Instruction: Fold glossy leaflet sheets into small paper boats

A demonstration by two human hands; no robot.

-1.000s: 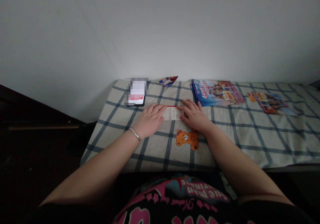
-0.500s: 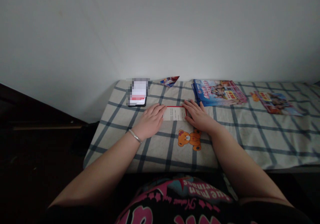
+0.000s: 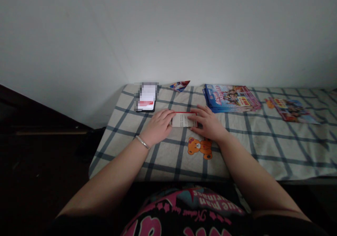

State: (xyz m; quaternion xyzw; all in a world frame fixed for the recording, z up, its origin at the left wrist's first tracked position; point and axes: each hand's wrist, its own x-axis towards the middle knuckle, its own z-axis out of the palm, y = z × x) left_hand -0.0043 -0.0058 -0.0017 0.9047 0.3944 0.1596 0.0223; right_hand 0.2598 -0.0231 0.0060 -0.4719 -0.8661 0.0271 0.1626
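Observation:
A small white paper with a red top edge [image 3: 183, 119] lies on the checked cloth [image 3: 244, 137] in front of me. My left hand [image 3: 158, 125] rests flat on the cloth, fingers stretched out and touching the paper's left end. My right hand [image 3: 207, 123] lies at the paper's right end, its fingers spread and pressing on that edge. A silver bracelet [image 3: 142, 142] circles my left wrist.
A phone [image 3: 145, 99] lies at the back left of the cloth. A small folded colourful paper [image 3: 179, 85] sits by the wall. A stack of colourful leaflets [image 3: 230, 98] and a single leaflet [image 3: 291, 110] lie to the right. An orange bear print [image 3: 200, 147] marks the cloth.
The paper's red edge has come into fuller view. My right hand's fingers have slid in over the paper's right end. The left hand has stayed put.

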